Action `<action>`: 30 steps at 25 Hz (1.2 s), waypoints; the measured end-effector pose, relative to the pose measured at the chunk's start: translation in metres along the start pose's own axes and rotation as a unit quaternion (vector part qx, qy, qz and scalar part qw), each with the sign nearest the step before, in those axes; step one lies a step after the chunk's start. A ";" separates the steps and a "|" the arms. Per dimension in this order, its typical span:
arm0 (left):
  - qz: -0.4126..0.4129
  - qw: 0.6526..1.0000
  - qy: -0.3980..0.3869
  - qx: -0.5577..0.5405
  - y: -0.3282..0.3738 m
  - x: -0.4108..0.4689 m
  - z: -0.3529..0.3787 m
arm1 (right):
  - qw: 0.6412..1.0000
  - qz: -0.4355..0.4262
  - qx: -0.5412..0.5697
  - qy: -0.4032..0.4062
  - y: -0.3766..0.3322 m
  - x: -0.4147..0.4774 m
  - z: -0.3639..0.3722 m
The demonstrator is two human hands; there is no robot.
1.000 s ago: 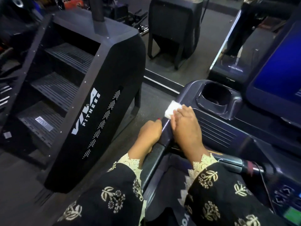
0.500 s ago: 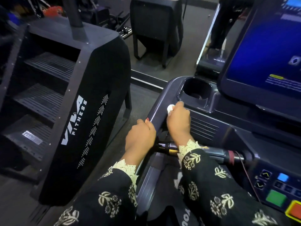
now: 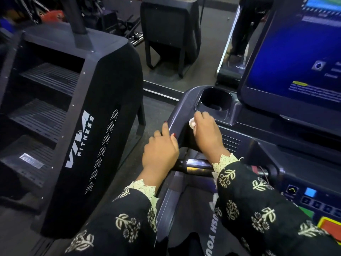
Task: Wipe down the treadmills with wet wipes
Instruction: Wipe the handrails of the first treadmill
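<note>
Gym floor (image 3: 156, 108) of dark matting, with a black stair-climber (image 3: 110, 117) at left and further machines behind. In the foreground, the treadmill console (image 3: 184, 108), with a lit screen (image 3: 295, 52) at right and a cup holder (image 3: 215, 100) at its left corner. The wet wipe (image 3: 191, 123) bunched small, pressed to the console's left shoulder just below the cup holder and mostly covered by the right hand (image 3: 208, 133), fingers curled over it. The left hand (image 3: 160, 150) just beside, apart from the wipe, fingers mostly straight and laid along the console's outer edge, holding nothing, apparently as a brace. A metal handlebar (image 3: 195, 165) crossing beneath both wrists. Step in hand, as judged: wiping the left shoulder of the console, with much of the treadmill not yet reached. Next move likely calling for firm pressure carried round the cup-holder rim and into its well, or down onto the handlebar. Refolding to a fresh face possibly needed, given so small a wad.
</note>
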State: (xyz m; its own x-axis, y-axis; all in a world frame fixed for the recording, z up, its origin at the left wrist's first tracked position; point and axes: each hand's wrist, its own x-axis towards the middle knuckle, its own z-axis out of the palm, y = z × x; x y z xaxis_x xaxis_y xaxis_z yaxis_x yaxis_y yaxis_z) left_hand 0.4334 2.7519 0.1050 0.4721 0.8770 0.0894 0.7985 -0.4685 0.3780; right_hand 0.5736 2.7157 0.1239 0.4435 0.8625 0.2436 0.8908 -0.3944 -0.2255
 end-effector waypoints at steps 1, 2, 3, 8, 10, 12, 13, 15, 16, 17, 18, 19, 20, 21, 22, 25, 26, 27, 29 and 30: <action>0.008 1.000 -0.005 0.009 0.001 0.001 0.000 | 0.999 -0.022 -0.024 -0.030 0.000 -0.004 -0.001; 0.014 1.000 -0.010 0.019 0.002 0.001 -0.001 | 0.994 -0.053 -0.054 -0.081 0.000 -0.010 0.000; 0.019 0.999 -0.017 0.028 0.003 0.001 -0.001 | 0.984 -0.083 -0.086 -0.132 0.001 -0.015 -0.001; 0.024 0.992 -0.048 0.111 0.010 0.003 0.006 | 0.992 -0.045 -0.068 -0.095 0.017 -0.003 -0.018; 0.018 0.989 -0.047 0.140 0.014 0.003 0.008 | 0.999 0.004 -0.044 -0.022 0.021 -0.006 -0.018; 0.014 0.987 -0.047 0.153 0.016 0.003 0.010 | 0.997 0.006 -0.047 -0.064 0.022 -0.014 -0.017; 0.014 0.987 -0.049 0.155 0.016 0.004 0.010 | 0.990 -0.023 -0.071 -0.120 0.023 -0.019 -0.018; 0.015 0.986 -0.047 0.162 0.015 0.004 0.010 | 0.969 -0.059 -0.111 -0.213 0.030 -0.025 -0.025; 0.015 0.985 -0.045 0.166 0.016 0.004 0.011 | 0.967 -0.051 -0.118 -0.221 0.035 -0.025 -0.028; 0.013 0.984 -0.044 0.170 0.017 0.003 0.012 | 0.971 -0.037 -0.127 -0.201 0.037 -0.024 -0.031; 0.012 0.984 -0.044 0.174 0.018 0.003 0.013 | 0.976 -0.028 -0.131 -0.173 0.038 -0.021 -0.030; 0.010 0.983 -0.044 0.178 0.019 0.003 0.014 | 0.979 -0.036 -0.128 -0.155 0.037 -0.018 -0.026; 0.009 0.982 -0.045 0.183 0.020 0.004 0.015 | 0.979 -0.065 -0.120 -0.152 0.032 -0.015 -0.021; 0.008 0.981 -0.045 0.186 0.020 0.004 0.014 | 0.974 -0.104 -0.114 -0.166 0.024 -0.012 -0.015; 0.009 0.981 -0.046 0.187 0.021 0.004 0.014 | 0.966 -0.144 -0.107 -0.186 0.016 -0.009 -0.010; 0.013 0.983 -0.044 0.180 0.020 0.003 0.012 | 0.944 -0.194 -0.119 -0.241 0.010 -0.008 -0.002; 0.014 0.983 -0.043 0.178 0.020 0.002 0.012 | 0.941 -0.192 -0.126 -0.248 0.015 -0.011 -0.004; 0.017 0.983 -0.042 0.177 0.019 0.002 0.012 | 0.941 -0.180 -0.138 -0.251 0.021 -0.015 -0.011; 0.019 0.983 -0.037 0.178 0.019 0.002 0.013 | 0.945 -0.126 -0.175 -0.244 0.039 -0.019 -0.026; 0.018 0.983 -0.036 0.178 0.018 0.002 0.013 | 0.953 -0.097 -0.180 -0.224 0.049 -0.017 -0.034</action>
State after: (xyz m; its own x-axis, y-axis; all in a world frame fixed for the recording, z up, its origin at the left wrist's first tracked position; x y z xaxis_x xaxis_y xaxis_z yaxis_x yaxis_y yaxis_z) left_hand 0.4541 2.7438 0.1000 0.5178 0.8551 0.0273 0.8547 -0.5184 0.0273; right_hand 0.6126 2.6712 0.1406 0.2520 0.9475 -0.1967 0.9636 -0.2270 0.1413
